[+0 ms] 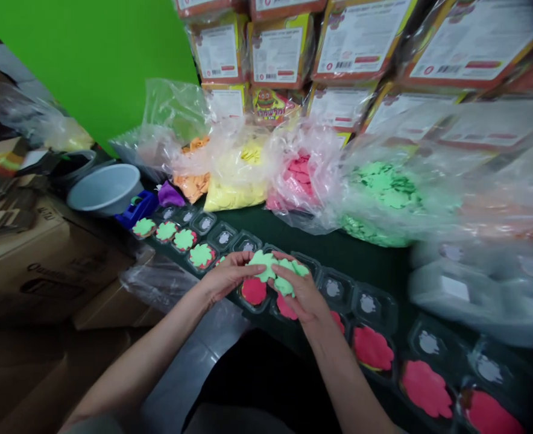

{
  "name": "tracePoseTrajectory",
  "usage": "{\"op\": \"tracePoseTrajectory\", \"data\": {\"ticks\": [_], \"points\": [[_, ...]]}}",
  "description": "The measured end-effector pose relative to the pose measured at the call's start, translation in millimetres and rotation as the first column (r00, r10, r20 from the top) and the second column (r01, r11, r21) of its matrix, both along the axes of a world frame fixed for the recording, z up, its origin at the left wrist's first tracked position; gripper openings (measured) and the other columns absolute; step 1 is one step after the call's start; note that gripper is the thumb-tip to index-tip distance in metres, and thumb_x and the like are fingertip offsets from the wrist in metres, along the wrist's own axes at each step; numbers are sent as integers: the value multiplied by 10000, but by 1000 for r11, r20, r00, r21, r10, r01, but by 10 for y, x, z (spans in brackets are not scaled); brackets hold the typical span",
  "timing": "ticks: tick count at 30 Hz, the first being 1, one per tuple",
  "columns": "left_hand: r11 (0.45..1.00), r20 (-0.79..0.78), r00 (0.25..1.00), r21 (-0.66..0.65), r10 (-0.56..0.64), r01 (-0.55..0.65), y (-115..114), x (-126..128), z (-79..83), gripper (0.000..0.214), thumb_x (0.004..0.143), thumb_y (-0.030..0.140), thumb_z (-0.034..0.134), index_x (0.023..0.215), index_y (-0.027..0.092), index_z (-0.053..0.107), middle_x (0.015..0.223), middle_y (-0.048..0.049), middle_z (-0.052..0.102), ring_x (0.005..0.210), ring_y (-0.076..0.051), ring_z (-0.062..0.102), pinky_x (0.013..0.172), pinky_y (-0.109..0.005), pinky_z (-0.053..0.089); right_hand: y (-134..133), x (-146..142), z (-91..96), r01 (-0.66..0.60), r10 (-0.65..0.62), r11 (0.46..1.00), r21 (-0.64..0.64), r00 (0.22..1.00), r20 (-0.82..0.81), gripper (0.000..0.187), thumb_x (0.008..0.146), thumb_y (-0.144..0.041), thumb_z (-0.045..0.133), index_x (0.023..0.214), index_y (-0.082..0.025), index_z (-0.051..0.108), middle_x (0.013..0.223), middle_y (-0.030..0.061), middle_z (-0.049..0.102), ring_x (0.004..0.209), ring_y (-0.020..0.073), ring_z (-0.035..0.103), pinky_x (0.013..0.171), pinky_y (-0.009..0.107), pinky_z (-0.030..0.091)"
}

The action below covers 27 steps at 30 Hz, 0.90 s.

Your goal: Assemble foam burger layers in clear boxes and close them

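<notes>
My left hand (227, 276) pinches a light-green flower-shaped piece (261, 264) between thumb and fingers. Several more green flower-shaped pieces (285, 278) are held in my right hand (310, 301), close beside it. Both hands are over a row of small clear plastic boxes with their lids open. Just below my left hand is a box whose top layer is a red flower-shaped piece (254, 292). Farther left, the boxes have a green piece (202, 255) on top of a red one. To the right, the boxes show a red piece (372, 348) on top.
Behind the row stand plastic bags of orange pieces (192, 185), yellow pieces (237, 194), red pieces (299, 175) and green pieces (386, 187). Packaged boxes (278, 54) are stacked at the back. A pale-blue bowl (106, 191), blue tape dispenser (136, 209) and cardboard box (44, 259) are at left.
</notes>
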State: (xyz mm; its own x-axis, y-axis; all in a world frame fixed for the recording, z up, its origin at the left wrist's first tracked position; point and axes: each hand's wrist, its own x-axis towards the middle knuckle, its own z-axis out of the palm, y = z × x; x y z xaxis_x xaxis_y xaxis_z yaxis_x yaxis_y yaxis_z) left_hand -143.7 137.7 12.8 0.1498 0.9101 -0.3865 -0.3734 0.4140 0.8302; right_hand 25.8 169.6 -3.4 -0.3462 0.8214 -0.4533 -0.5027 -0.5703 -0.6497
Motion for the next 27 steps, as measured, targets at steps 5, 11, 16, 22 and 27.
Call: {"op": "tracePoseTrajectory", "data": {"ticks": [5,11,16,22,27], "points": [[967,-259,952,234,164,-103,-76,-95,-29,379,704,343,881,840,162,578,751,45,633,641,-70,555,643,-184,445,-38,77,-57,58,-78,978,-198,992,-95,378,660,-178,908,1006,-157,758,825,40,764,713,155,712,602,228,614],[948,-533,846,265,-8,177,-270,-126,-317,270,795,299,765,961,178,589,834,13,638,745,-128,589,693,-232,465,-83,336,40,31,-98,956,-292,971,-218,330,830,-222,759,1150,-158,714,917,74,767,854,205,738,781,347,650],[902,-895,440,244,69,355,-331,-23,-332,278,828,134,659,1090,228,639,1002,-34,652,967,-220,607,853,-336,488,-140,368,56,2,-77,960,-279,963,-257,312,862,-192,704,1173,-163,704,943,77,767,884,203,742,860,371,633],[868,-935,303,300,186,394,-366,-28,-383,349,840,141,696,1172,226,628,1158,-77,575,1100,-259,541,963,-411,475,-106,380,7,-1,-89,957,-291,951,-297,317,899,-198,664,1212,-157,687,939,77,768,905,201,736,940,407,596],[827,-895,293,430,336,363,-375,109,-176,315,927,289,668,1236,239,629,1235,-99,549,1164,-274,504,1024,-448,424,-67,387,-6,3,-131,942,-336,923,-361,314,968,-313,585,1216,-146,681,995,110,774,985,232,727,939,462,587]]}}
